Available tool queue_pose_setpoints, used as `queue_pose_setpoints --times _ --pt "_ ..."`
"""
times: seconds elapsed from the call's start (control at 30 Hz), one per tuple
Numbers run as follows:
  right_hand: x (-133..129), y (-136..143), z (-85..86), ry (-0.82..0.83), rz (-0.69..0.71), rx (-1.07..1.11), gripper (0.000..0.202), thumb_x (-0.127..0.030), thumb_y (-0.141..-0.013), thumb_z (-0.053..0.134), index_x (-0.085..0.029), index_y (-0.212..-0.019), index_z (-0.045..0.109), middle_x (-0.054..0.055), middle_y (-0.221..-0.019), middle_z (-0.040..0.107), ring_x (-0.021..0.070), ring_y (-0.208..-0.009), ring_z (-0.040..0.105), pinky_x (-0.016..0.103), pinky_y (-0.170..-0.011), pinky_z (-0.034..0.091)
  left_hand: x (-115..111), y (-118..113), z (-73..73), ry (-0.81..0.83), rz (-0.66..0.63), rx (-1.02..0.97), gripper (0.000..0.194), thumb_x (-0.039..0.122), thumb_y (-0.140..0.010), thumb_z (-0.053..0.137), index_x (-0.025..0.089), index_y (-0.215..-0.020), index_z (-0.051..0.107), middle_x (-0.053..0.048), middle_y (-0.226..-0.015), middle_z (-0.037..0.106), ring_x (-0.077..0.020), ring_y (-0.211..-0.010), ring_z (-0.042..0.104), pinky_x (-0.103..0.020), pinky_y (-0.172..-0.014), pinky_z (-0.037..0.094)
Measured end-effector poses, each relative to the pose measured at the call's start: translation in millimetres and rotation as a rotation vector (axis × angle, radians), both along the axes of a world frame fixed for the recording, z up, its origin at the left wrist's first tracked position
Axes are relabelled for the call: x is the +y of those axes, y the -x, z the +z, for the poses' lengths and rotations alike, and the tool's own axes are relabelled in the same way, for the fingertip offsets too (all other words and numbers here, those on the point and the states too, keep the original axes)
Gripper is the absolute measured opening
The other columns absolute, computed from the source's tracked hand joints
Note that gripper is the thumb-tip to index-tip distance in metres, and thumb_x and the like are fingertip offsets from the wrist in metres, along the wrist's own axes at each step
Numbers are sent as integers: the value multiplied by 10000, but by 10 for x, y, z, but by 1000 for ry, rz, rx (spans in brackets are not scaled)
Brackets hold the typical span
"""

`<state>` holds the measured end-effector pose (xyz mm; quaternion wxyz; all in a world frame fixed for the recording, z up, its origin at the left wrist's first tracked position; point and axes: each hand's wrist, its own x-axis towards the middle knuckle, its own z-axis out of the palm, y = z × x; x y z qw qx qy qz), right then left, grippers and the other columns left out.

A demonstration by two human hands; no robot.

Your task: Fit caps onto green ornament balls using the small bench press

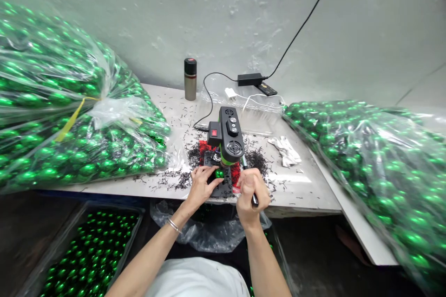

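A small black bench press machine with a red switch stands on the worktable. My left hand pinches a shiny green ball between thumb and forefinger, under the press head on its dark base. The fingers of my right hand are wrapped round the black-gripped lever at the machine's right side. Red bits and many black scraps lie scattered around the base.
Large clear bags of green balls flank me, one at left and one at right. Behind the press are a bottle, a power adapter and cables. White gloves lie right. A bin of green balls sits below left.
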<state>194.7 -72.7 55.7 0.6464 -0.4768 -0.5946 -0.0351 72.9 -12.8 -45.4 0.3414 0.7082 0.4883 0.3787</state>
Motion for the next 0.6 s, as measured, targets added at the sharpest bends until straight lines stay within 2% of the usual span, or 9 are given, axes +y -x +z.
queue_pose_setpoints --times 0.13,0.33,0.6 --pt "2 -35 -180 -31 13 -48 306 -119 -944 415 -213 -653 411 -19 -651 501 114 -609 499 272 -583 397 -4 -3 -1 -14 -12 -6 331 343 -828 742 234 -1140 726 -91 -1090 729 -292 -1116 564 -460 -1051 305" --pt "34 -87 -542 -94 8 -167 305 -210 -981 346 -219 -686 423 -25 -689 515 109 -602 517 345 -752 525 -15 2 13 17 -22 -37 322 357 -827 737 253 -1131 731 -84 -1103 744 -295 -1116 548 -465 -1069 289" --pt "78 -60 -761 -133 -11 -78 341 -260 -999 308 -224 -683 428 -23 -695 526 119 -595 567 397 -779 553 -27 4 50 36 -6 -87 306 348 -802 759 265 -1097 746 -80 -1056 737 -297 -1087 553 -456 -1057 309"
